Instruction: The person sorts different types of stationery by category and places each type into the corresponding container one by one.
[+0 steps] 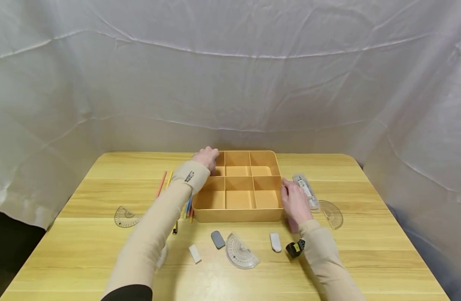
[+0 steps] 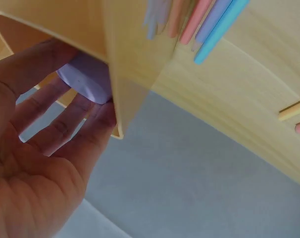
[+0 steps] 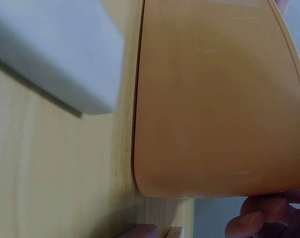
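Observation:
An orange six-compartment organizer box [image 1: 239,215] stands on the table toward the back. My left hand [image 1: 207,157] reaches into its back left compartment. Between that thumb and fingers, the left wrist view shows a rounded light purple eraser [image 2: 88,82], held inside the box wall. At the opposite side, my right hand [image 1: 295,200] grips the box's right wall near the rim. The right wrist view has its fingertips [image 3: 249,220] at the corner of the box. Below that hand lies a pink block [image 1: 292,225], partly hidden by the wrist.
Colored pencils [image 1: 161,184] lie left of the box. In front are a grey eraser [image 1: 217,239], white erasers [image 1: 194,253], a clear protractor [image 1: 240,253] and a small black object [image 1: 295,248]. A clear case [image 1: 307,192] and another protractor [image 1: 331,214] lie right.

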